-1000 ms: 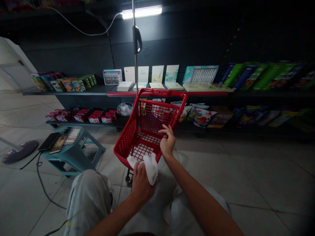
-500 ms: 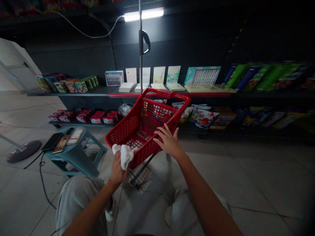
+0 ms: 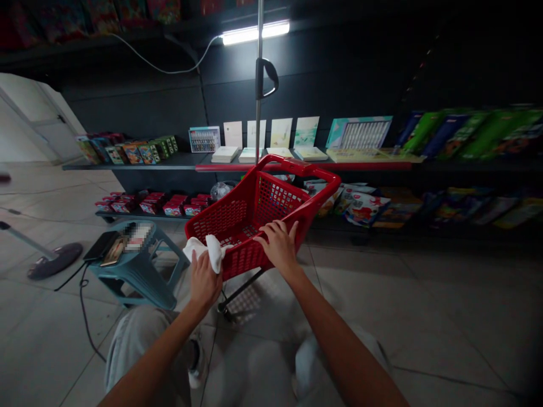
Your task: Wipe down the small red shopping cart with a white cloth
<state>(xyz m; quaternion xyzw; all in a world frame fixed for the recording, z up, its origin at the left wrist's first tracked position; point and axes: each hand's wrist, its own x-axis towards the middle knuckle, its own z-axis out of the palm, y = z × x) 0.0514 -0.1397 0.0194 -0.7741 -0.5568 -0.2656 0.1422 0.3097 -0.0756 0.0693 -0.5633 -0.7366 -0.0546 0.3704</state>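
Observation:
A red plastic shopping cart (image 3: 244, 260) stands right in front of me, tilted in my view, its basket made of mesh panels. My left hand (image 3: 205, 282) is closed on a white cloth (image 3: 215, 253), which lies over the near left corner of the basket rim. Over the near side rim, further right, the fingers of my right hand (image 3: 279, 249) are bent and hold the cart. The inside of the basket shows only its mesh floor and walls. Part of the cart's wheels and frame is hidden below the basket.
A blue-grey stool (image 3: 133, 271) on the left carries a dark device and cards. Beside it is a stand's round base (image 3: 55, 261). Behind the cart, a shelf (image 3: 165, 163) bears boxes, books and snack bags. A metal pole (image 3: 259, 113) rises behind the basket.
My right hand has gone from spread fingers at the cart's side to bent fingers over its rim. The cloth has moved slightly along the corner with my left hand. The view has shifted slightly.

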